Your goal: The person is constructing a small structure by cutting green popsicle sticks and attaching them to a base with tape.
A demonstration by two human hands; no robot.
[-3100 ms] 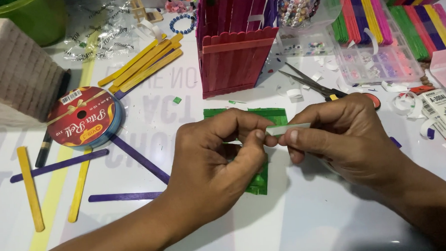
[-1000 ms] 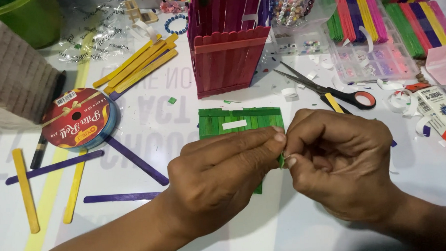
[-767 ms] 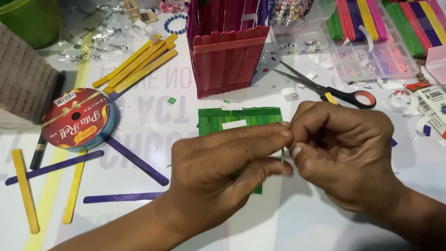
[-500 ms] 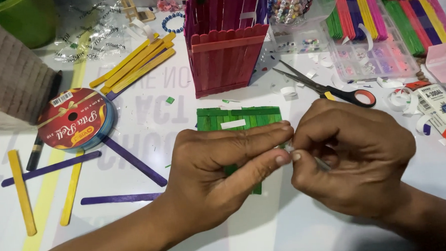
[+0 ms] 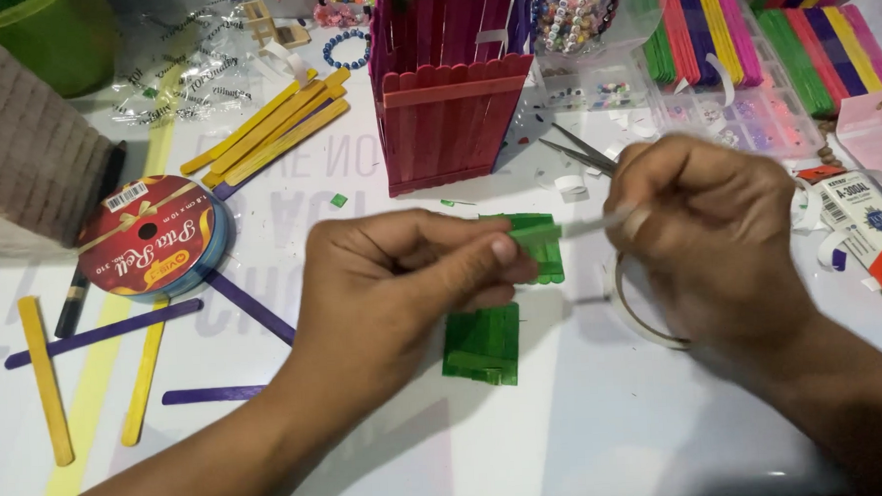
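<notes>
A green panel of craft sticks [image 5: 483, 343] lies on the white table in front of me. My left hand [image 5: 403, 279] covers its middle, thumb and fingers pinching its upper right edge [image 5: 540, 242]. My right hand [image 5: 708, 231] is to the right of the panel, closed on a thin pale tape strip [image 5: 587, 226] that stretches from the panel edge to its fingers. A thin roll of tape [image 5: 630, 309] hangs under the right hand.
A red stick box [image 5: 450, 109] stands just behind the panel, with scissors [image 5: 573, 148] to its right. A ribbon spool [image 5: 148, 239], yellow sticks [image 5: 272, 126] and purple sticks [image 5: 102, 322] lie on the left. Coloured stick packs [image 5: 709, 28] and a bead tray [image 5: 753, 120] are at back right.
Both hands were pinched together at the panel's right edge. The right hand has since drawn up and to the right, stretching the strip, and the tape roll has come into view.
</notes>
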